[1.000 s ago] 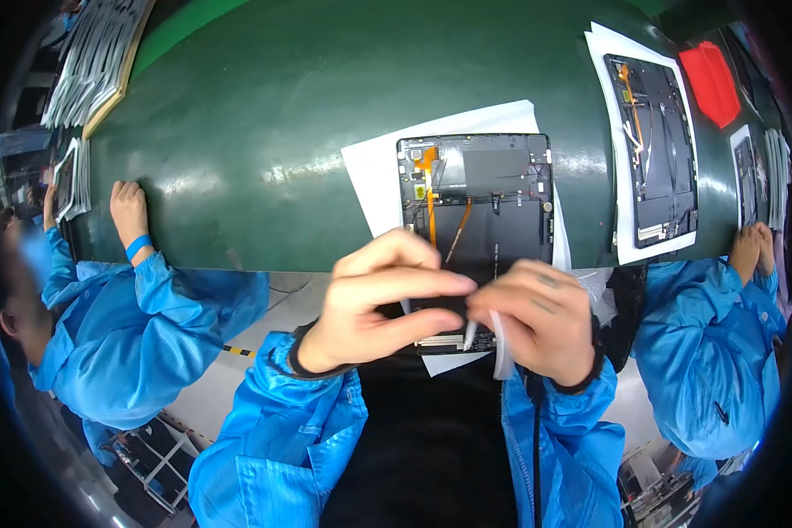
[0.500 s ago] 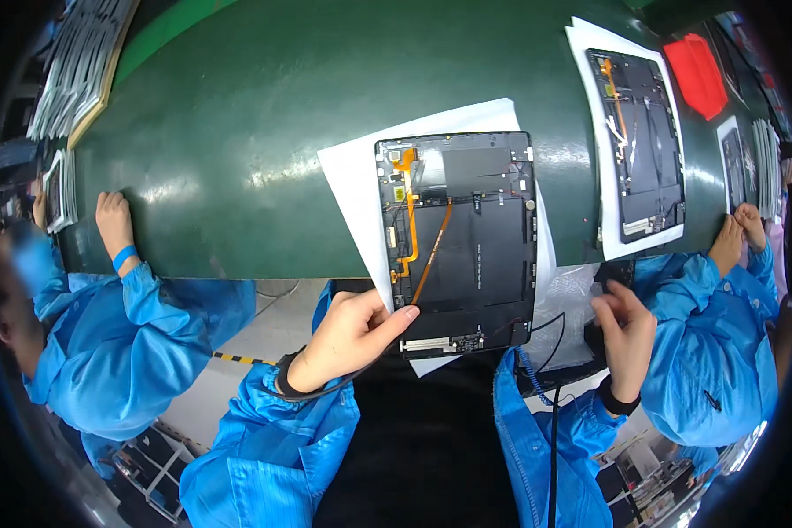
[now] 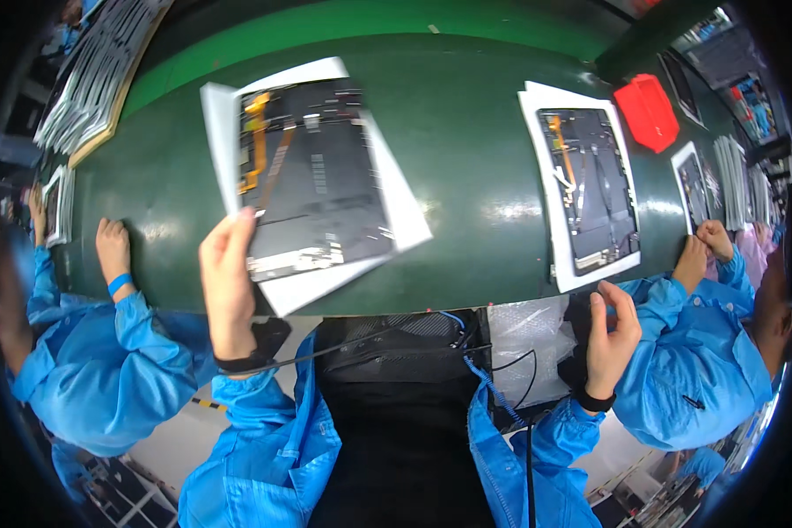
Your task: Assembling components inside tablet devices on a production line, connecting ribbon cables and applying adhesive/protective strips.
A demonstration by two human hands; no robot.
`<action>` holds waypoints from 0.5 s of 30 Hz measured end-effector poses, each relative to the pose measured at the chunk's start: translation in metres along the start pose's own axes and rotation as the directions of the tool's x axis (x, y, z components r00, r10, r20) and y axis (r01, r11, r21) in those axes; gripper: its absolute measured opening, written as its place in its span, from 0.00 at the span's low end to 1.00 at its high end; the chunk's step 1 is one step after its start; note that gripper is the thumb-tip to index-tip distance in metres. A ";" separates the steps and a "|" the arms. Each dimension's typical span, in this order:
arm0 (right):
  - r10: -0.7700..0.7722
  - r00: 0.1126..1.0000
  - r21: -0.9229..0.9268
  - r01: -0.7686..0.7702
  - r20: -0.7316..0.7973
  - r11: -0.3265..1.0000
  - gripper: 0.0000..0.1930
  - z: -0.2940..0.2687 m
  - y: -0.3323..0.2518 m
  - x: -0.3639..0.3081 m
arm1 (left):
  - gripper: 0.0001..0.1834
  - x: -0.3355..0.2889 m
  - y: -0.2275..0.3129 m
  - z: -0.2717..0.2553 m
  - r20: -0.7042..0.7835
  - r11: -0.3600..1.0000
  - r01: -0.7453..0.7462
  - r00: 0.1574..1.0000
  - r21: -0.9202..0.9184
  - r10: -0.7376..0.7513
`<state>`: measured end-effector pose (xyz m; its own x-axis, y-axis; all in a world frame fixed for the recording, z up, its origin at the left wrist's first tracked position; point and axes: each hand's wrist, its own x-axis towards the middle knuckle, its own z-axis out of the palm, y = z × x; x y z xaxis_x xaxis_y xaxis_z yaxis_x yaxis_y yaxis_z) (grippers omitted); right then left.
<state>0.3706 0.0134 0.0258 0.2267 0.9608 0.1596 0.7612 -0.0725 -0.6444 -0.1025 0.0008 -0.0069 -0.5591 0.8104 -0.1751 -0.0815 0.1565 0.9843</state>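
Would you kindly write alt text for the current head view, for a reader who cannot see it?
A person's left hand holds an opened tablet by its lower left side, white sheeting beneath it, over a green table. The empty right hand is near a second opened tablet lying on white sheeting; co-workers in blue are on both sides.

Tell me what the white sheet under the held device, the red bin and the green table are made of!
White sheet: perhaps paper or thin foam; it looks flat and matte. Red bin: probably smooth plastic, evenly coloured and moulded-looking. Green table: maybe a rubbery or vinyl top; its glossy surface catches light.
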 end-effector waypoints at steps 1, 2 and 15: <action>-0.091 0.996 -0.036 0.091 -0.003 0.995 0.12 0.002 0.003 0.003 | 0.15 0.002 0.000 -0.006 -0.067 1.000 0.001 0.998 -0.014 -0.002; -0.179 0.984 -0.071 0.178 0.002 0.981 0.13 0.004 0.007 0.005 | 0.15 0.001 -0.001 -0.014 -0.134 1.000 0.003 0.991 -0.024 -0.006; -0.340 0.931 -0.134 0.356 0.131 0.925 0.16 0.020 0.014 0.025 | 0.27 -0.002 -0.009 -0.040 -0.363 0.833 -0.289 0.797 0.472 0.483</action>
<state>0.3745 0.0416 0.0054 -0.1271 0.9544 0.2700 0.8662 0.2394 -0.4386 -0.1338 -0.0250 -0.0145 -0.7844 0.5165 0.3434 0.4835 0.1623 0.8602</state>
